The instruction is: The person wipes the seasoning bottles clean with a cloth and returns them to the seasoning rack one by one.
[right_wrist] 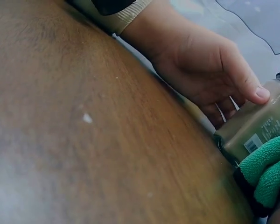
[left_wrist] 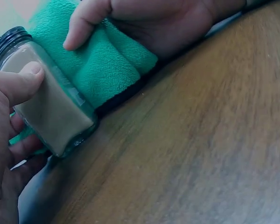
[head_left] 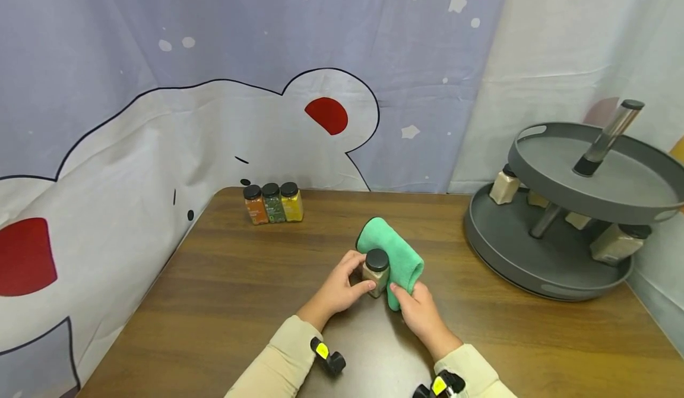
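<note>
In the head view my left hand [head_left: 339,286] grips a square glass jar [head_left: 376,279] of pale beige powder with a black lid, standing on the table. Its thumb [left_wrist: 30,77] lies across the near face in the left wrist view, with fingers behind. My right hand [head_left: 421,316] holds a folded green cloth [head_left: 394,247] with dark edging, its thumb on top. The cloth lies against the jar's right side. A printed label with a barcode [right_wrist: 253,143] shows on the jar in the right wrist view, partly covered by the cloth.
Three black-lidded spice jars [head_left: 274,205], orange, green and yellow, stand in a row at the back left of the wooden table [head_left: 224,303]. On the right is a grey two-tier round stand [head_left: 513,255], with several pale jars on its lower tier. A printed curtain [head_left: 256,29] hangs behind.
</note>
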`<state>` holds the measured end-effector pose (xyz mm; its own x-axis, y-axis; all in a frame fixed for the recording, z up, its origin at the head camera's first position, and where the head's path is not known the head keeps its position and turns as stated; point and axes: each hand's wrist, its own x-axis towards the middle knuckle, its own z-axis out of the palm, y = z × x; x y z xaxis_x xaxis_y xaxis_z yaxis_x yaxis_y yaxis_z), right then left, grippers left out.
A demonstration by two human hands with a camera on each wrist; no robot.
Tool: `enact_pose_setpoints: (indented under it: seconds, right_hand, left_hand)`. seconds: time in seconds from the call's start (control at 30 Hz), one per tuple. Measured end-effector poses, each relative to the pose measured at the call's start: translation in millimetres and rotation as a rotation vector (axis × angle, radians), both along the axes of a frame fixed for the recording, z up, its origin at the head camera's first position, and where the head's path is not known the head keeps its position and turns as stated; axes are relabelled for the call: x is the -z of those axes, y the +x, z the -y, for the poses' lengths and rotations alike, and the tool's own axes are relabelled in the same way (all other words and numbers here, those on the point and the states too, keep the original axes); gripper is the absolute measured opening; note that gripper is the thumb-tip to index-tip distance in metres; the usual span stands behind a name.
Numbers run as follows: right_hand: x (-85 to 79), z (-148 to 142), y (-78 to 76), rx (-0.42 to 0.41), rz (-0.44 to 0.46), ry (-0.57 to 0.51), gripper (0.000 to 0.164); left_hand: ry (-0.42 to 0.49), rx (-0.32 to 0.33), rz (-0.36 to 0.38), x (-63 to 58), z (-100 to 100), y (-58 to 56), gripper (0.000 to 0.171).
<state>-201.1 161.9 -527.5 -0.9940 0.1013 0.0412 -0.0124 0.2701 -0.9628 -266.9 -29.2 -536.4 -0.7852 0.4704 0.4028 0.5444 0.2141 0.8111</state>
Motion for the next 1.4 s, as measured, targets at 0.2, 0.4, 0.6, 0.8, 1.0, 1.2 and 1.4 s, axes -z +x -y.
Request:
enact_pose_setpoints:
  seconds: [0.2, 0.4, 0.6, 0.8, 1.0, 1.2, 1.4]
  right_hand:
    - [0.5, -1, -1.3, 0.000, 0.018, -0.003, 0.020]
    - [-0.1, -2, -0.8, -0.001, -0.001, -0.017, 0.019]
    - [-1.2, -4, 2.7, 0.039, -0.136, -0.079, 0.026]
    - [-3.1, -1, 3.7, 0.010, -0.129, -0.014, 0.024]
    - [-2.0, 1, 7.3, 0.040, -0.183, -0.035, 0.026]
    - [-0.6, 2, 5.2, 0.047, -0.193, -0.013, 0.023]
    - [-1.5, 2, 4.7, 0.029, -0.151, 0.054, 0.023]
  left_hand:
    - [-0.097, -0.111, -0.006, -1.4, -8, 4.8, 0.048]
    - [-0.146, -0.253, 0.020, -5.2, -18, 12.8, 0.049]
    - [-0.169, -0.363, -0.021, -8.1, -21, 14.6, 0.052]
    - [-0.180, -0.363, -0.007, -9.0, -20, 14.7, 0.051]
    - [-0.178, -0.358, 0.007, -6.5, -19, 14.4, 0.050]
    - [-0.169, -0.358, 0.009, -6.9, -19, 13.8, 0.052]
    - [-0.162, -0.351, 0.004, -6.4, -20, 12.6, 0.052]
